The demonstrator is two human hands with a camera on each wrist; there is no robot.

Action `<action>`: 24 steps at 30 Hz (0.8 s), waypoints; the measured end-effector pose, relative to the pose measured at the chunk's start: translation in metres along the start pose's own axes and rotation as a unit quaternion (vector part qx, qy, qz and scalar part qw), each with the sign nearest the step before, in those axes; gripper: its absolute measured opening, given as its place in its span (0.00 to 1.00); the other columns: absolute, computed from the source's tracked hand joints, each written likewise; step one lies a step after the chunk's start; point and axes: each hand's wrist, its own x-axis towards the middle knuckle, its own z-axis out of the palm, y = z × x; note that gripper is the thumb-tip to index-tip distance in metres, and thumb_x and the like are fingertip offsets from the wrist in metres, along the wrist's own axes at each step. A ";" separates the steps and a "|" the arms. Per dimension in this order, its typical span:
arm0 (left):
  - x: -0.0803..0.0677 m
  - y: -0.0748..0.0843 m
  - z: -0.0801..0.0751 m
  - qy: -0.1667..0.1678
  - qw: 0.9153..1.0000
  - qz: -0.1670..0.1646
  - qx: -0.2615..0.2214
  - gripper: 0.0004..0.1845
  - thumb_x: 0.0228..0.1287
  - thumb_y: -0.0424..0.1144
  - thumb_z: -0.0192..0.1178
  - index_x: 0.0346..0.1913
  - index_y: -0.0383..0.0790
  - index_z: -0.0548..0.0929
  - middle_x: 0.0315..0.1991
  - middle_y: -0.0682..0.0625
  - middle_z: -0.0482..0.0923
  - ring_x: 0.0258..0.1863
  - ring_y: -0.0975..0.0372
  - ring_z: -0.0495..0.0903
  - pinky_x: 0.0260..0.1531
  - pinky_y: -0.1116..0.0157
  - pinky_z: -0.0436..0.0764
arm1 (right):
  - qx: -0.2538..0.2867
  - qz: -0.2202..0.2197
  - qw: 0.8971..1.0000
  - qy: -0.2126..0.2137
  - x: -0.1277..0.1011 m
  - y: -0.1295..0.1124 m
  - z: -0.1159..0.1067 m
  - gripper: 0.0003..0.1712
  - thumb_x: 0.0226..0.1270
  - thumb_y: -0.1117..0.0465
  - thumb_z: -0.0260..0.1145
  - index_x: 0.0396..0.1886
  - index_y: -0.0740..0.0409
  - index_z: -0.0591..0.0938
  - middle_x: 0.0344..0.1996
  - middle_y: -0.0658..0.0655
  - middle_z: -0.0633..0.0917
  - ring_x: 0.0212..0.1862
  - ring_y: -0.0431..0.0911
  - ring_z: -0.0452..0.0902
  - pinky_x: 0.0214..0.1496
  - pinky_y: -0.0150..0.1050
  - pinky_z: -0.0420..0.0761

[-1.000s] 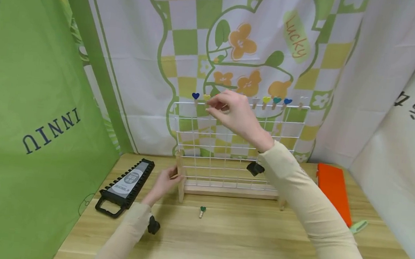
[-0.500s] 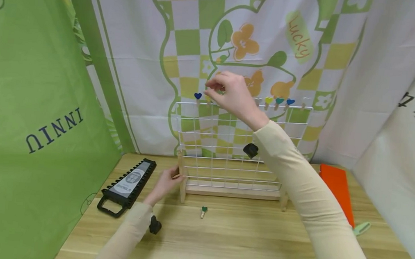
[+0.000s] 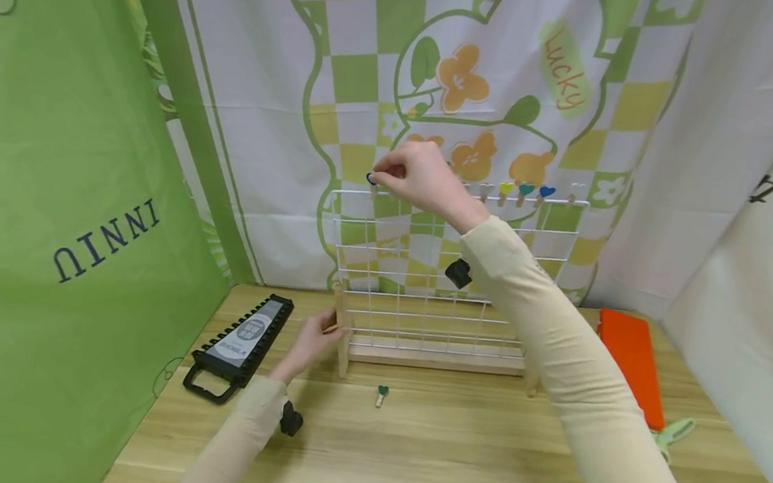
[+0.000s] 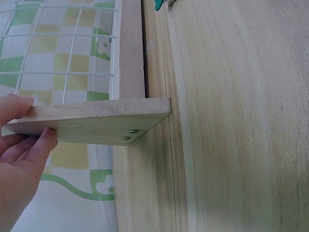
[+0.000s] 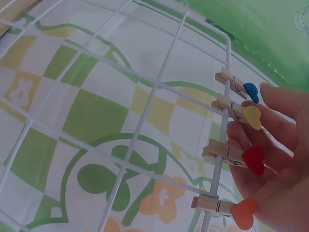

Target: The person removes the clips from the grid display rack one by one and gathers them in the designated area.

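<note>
Head view is showing the right hand (image 3: 419, 179) covering clips on the wire rack (image 3: 453, 270), while the right wrist view is showing its fingers (image 5: 270, 145) apart, reaching the blue clip (image 5: 244, 89) and yellow clip (image 5: 241, 113). Left hand (image 4: 21, 150) is pinching the rack's wooden foot (image 4: 91, 121).

A wire rack (image 3: 448, 278) stands mid-table (image 3: 477, 464), a loose clip (image 3: 381, 394) before it, a tool holder (image 3: 239, 344) to its left.
</note>
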 end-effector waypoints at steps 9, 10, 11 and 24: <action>-0.002 0.011 -0.001 -0.004 1.000 0.000 0.011 0.26 0.69 0.25 0.57 0.67 0.19 0.66 0.63 0.24 0.71 0.64 0.37 0.73 0.64 0.46 0.78 | 0.004 0.008 1.000 0.002 0.003 -0.004 0.002 0.09 0.69 0.60 0.67 0.40 0.59 0.90 0.37 0.58 0.90 0.34 0.45 0.82 0.37 0.31 0.82; -0.004 0.015 -0.001 -0.008 1.000 -0.001 0.013 0.26 0.69 0.26 0.57 0.67 0.18 0.66 0.63 0.24 0.70 0.65 0.36 0.73 0.64 0.46 0.77 | 0.004 0.008 1.000 0.005 0.003 -0.004 0.002 0.09 0.68 0.60 0.67 0.40 0.60 0.90 0.37 0.58 0.90 0.35 0.46 0.83 0.38 0.33 0.83; -0.005 0.020 -0.002 -0.012 1.000 -0.002 0.016 0.27 0.69 0.27 0.57 0.67 0.18 0.66 0.63 0.24 0.70 0.65 0.36 0.72 0.64 0.46 0.77 | 0.004 0.008 1.000 0.008 0.003 -0.004 0.002 0.09 0.68 0.61 0.67 0.40 0.60 0.90 0.37 0.59 0.90 0.35 0.47 0.83 0.39 0.34 0.84; -0.006 0.019 0.000 -0.011 1.000 -0.004 0.007 0.26 0.69 0.27 0.57 0.66 0.18 0.67 0.63 0.24 0.71 0.64 0.37 0.73 0.64 0.47 0.78 | 0.004 0.020 0.998 0.064 0.000 -0.003 0.008 0.07 0.65 0.63 0.68 0.36 0.61 0.90 0.34 0.59 0.90 0.34 0.47 0.83 0.36 0.34 0.82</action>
